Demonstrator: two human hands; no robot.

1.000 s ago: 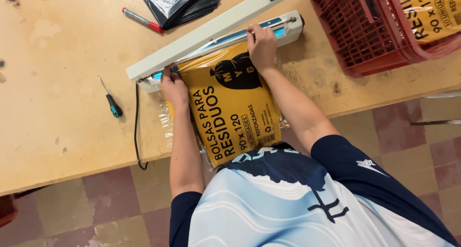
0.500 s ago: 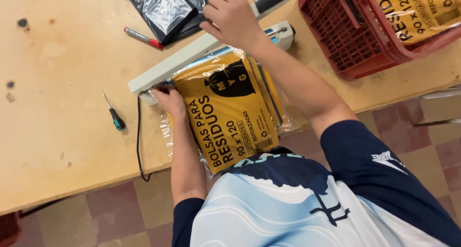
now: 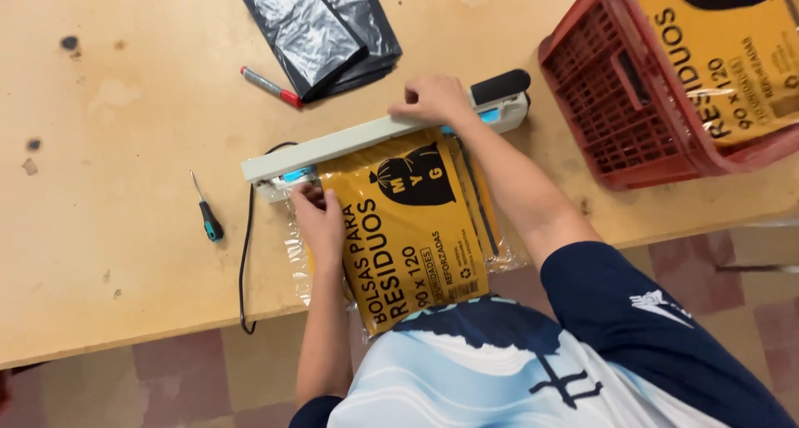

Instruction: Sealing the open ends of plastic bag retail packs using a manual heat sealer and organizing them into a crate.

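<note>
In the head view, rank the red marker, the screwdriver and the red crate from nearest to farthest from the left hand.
From the left hand:
1. Screwdriver, just to its left on the table.
2. Red marker, up towards the far edge.
3. Red crate, far right.

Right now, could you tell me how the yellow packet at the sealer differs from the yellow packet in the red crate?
The yellow packet at the sealer lies flat on the wooden table, its top edge under the sealer bar; the left hand steadies it. The yellow packet in the red crate rests untouched inside the red crate. Both share a yellow label with black print and a clear wrapper.
</note>
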